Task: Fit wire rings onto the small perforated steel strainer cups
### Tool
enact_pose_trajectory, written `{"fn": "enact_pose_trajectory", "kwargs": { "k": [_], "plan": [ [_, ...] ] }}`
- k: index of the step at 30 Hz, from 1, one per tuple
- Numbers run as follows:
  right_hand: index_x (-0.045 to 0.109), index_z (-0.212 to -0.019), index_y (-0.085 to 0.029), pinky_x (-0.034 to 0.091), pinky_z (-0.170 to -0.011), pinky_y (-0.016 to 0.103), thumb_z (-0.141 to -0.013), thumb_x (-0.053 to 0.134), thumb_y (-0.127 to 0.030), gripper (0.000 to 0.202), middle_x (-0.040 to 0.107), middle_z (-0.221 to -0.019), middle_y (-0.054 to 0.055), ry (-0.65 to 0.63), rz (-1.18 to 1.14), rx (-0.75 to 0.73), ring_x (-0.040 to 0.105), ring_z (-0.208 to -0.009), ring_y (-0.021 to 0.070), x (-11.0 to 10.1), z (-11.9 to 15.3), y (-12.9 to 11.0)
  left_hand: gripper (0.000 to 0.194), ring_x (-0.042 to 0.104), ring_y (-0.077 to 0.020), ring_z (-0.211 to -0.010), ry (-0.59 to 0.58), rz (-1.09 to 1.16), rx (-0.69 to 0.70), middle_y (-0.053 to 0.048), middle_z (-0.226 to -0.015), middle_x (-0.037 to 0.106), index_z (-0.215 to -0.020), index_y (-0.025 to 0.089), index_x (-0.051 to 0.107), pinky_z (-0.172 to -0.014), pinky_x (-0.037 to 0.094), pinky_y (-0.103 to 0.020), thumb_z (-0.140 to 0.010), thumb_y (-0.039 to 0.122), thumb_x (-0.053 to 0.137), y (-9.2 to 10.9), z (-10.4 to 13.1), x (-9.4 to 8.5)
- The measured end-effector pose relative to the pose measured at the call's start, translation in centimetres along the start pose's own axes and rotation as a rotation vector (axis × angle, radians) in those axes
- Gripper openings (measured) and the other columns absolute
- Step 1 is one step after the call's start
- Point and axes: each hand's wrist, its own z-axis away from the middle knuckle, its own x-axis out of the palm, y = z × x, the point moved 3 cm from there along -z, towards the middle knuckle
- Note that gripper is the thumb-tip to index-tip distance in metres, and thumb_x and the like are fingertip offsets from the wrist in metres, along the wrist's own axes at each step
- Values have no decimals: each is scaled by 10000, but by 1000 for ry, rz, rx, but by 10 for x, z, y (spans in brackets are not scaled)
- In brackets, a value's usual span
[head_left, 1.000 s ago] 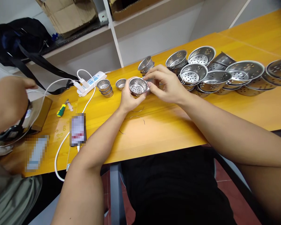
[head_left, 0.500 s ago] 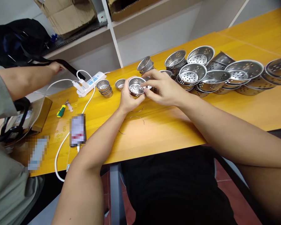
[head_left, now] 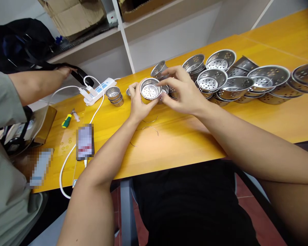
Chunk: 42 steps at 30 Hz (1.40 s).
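Note:
My left hand [head_left: 138, 108] is wrapped round a small perforated metal strainer basket [head_left: 149, 90], its open top facing me. A thin wire seems to run across the inside of the basket. My right hand [head_left: 184, 91] is at the basket's right rim, thumb and fingers curved and spread apart; whether a fingertip touches the rim, I cannot tell. Just behind, partly hidden by my fingers, is another small metal basket [head_left: 165, 89]. Below my hands, thin curved wires [head_left: 151, 128] lie on the yellow table [head_left: 184, 143].
Larger perforated baskets [head_left: 268, 77] are piled along the right. A small stack of baskets [head_left: 114, 96] stands left, near a white power strip [head_left: 100, 91]. A phone [head_left: 85, 141] on a cable and a screwdriver [head_left: 67, 120] lie left. Another person's arm [head_left: 38, 83] reaches in there.
My right hand's fingers have come out of the basket and spread wider at its rim. The basket in my left hand has tilted and risen slightly. The other person's arm has shifted right.

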Motion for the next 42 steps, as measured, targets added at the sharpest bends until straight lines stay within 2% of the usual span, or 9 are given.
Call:
{"fn": "enact_pose_trajectory", "kwargs": {
  "k": [3, 7, 10, 18, 25, 31, 37, 40, 42],
  "plan": [
    [837, -1483, -392, 459, -1323, 795, -1175, 653, -518, 380, 687, -1707, 140, -27, 64, 20, 596, -1582, 491, -1, 0, 5, 1082, 590, -412, -1681, -4, 49, -83, -126, -1685, 587, -1710, 416, 472, -1477, 462, -656, -863, 877, 963, -9, -1, 2],
    [855, -1381, -379, 451, -1288, 806, -1198, 619, -506, 324, 722, -1655, 139, -63, 98, 37, 595, -1531, 494, 5, -1, 16, 955, 630, -387, -1713, -81, 101, -110, -145, -1784, 620, -1696, 405, 444, -1454, 513, -649, -971, 854, 874, -14, -1, 10],
    [860, -1315, -337, 415, -1287, 826, -1216, 582, -495, 334, 732, -1620, 162, -54, 112, 47, 575, -1516, 507, 7, -1, 25, 882, 604, -376, -1772, -168, 98, -96, -173, -1842, 605, -1728, 373, 438, -1518, 459, -649, -1044, 751, 846, -15, 1, 14],
    [859, -1256, -272, 394, -1285, 839, -1172, 668, -410, 249, 731, -1600, 207, -61, 137, 40, 551, -1491, 522, 10, 2, 34, 1105, 596, -381, -1803, -324, 116, -183, -226, -1900, 553, -1831, 342, 269, -1514, 479, -690, -984, 479, 965, -31, 14, 29],
    [882, -1360, -308, 449, -1286, 817, -1159, 672, -428, 314, 699, -1615, 186, -126, 180, 1, 587, -1506, 519, 15, 2, 25, 662, 829, -308, -1424, -312, 158, -181, -145, -1546, 763, -1524, 283, 620, -1317, 670, -556, -990, 498, 948, -22, 8, 31],
    [906, -1345, -309, 469, -1271, 819, -1153, 663, -439, 335, 731, -1536, 191, -114, 167, 4, 613, -1460, 516, 18, 3, 31, 563, 808, -296, -1349, -311, 99, -203, -109, -1411, 768, -1446, 273, 667, -1267, 673, -539, -1010, 517, 926, -16, 9, 28],
    [844, -1487, -344, 449, -1315, 804, -1166, 647, -461, 394, 699, -1643, 184, -112, 150, 12, 601, -1561, 513, 7, -1, 9, 689, 659, -371, -1628, -243, -66, -94, -169, -1632, 684, -1551, 275, 628, -1481, 490, -607, -942, 367, 937, -21, -1, 2],
    [854, -1435, -363, 511, -1275, 739, -1155, 649, -415, 351, 769, -1544, 156, -69, 33, -58, 675, -1490, 472, -2, -2, -7, 760, 438, -417, -1847, -91, -175, -189, -187, -1856, 496, -1593, 283, 608, -1591, 305, -652, -910, 309, 939, -34, -6, -16],
    [868, -1359, -310, 588, -1168, 628, -1153, 639, -372, 315, 813, -1408, 154, -168, -60, -122, 762, -1314, 413, 1, 0, -18, 788, 285, -458, -1929, -52, -228, -286, -208, -1962, 356, -1586, 265, 608, -1620, 192, -702, -874, 273, 947, -43, -5, -21]
  ]
}}
